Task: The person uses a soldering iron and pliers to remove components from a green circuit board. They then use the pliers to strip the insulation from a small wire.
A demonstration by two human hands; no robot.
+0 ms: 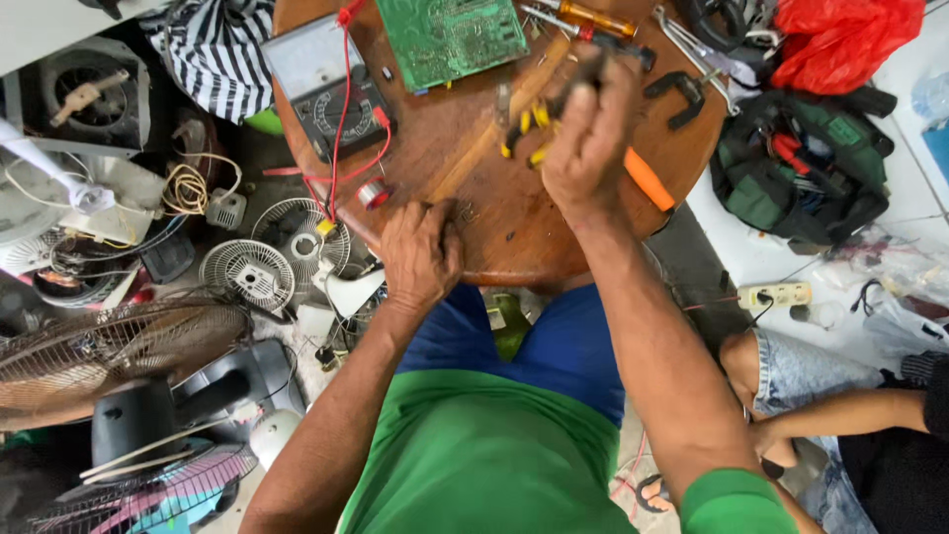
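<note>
Head view. Risk: the dark tool (591,71) in my raised right hand (590,138) could slip and strike the green circuit board (450,38), as clutter crowds the round wooden table (474,188). Right hand: closed around the tool, above the yellow-handled pliers (524,133). Left hand (420,257): curled at the table's near edge; contents not discernible.

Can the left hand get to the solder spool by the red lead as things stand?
Probably yes. The left hand rests on the near edge of the round table, and the solder spool lies just beyond it with only bare wood between. The red lead runs alongside, not across.
</note>
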